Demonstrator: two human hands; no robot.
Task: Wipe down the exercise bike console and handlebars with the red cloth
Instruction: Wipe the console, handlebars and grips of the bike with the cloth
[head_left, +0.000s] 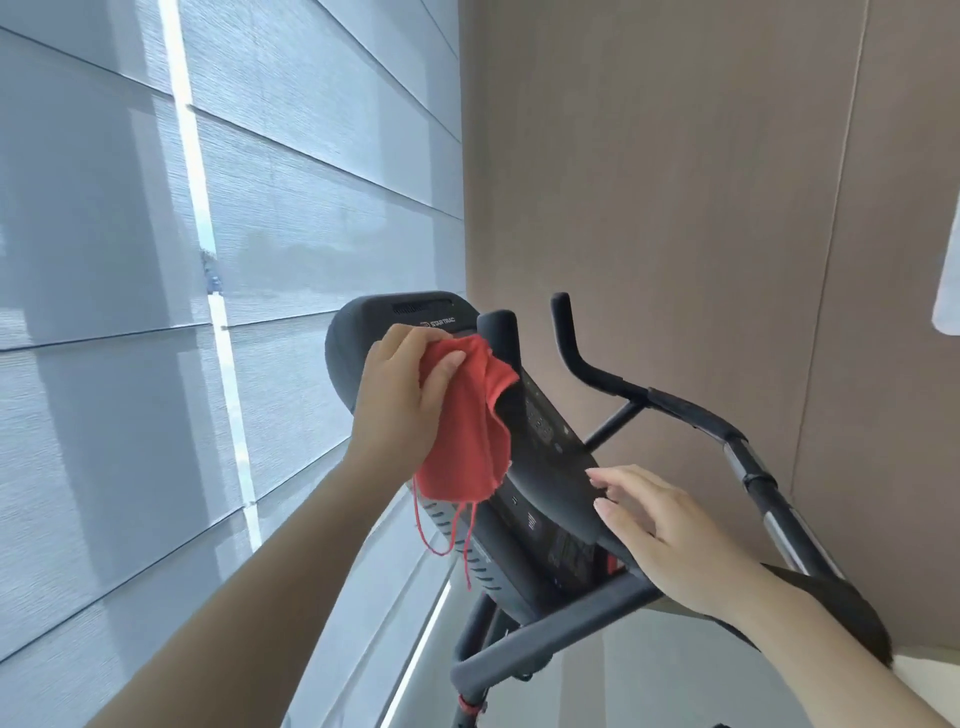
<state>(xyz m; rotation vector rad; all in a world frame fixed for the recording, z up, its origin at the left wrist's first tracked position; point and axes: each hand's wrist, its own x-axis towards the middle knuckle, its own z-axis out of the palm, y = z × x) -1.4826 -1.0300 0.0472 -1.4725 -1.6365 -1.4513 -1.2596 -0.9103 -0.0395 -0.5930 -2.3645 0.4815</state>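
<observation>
Pale window blinds (156, 260) are filling the left of the frame, a brown wall panel (675, 182) the right. Between them the console (540, 431) is tilting across the centre, with the handlebars (691, 415) running off to its right. The right hand (670, 530) is resting with straight fingers on the console's lower edge. The left hand (400, 395) is gripping the red cloth (467, 431) against its upper part. Console wiping seems under way; the handlebars are likely waiting.
</observation>
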